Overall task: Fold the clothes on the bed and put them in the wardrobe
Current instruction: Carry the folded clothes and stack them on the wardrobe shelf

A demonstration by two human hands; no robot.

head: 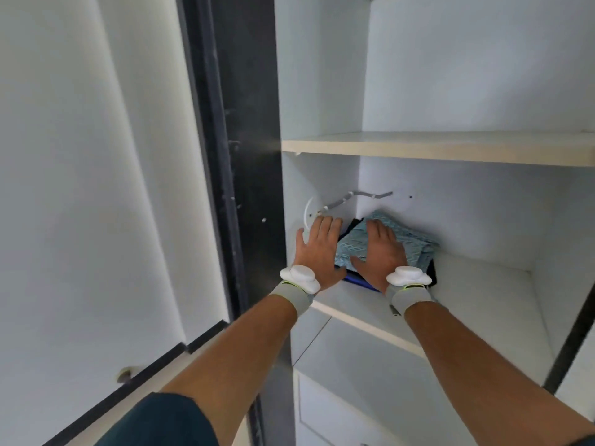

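A folded light-blue patterned garment (409,241) lies on top of a small stack of darker folded clothes (360,282) at the left back of a white wardrobe shelf (476,304). My left hand (317,249) lies flat with straight fingers along the stack's left side, close to the wardrobe's side wall. My right hand (381,249) presses flat on top of the light-blue garment. Both wrists wear grey bands with white sensors.
An empty shelf (434,146) sits above. A grey cable (354,197) and a white cord run along the compartment's back-left corner. The open wardrobe door (96,188) with its black edge stands at the left. Drawer fronts (338,413) sit below the shelf.
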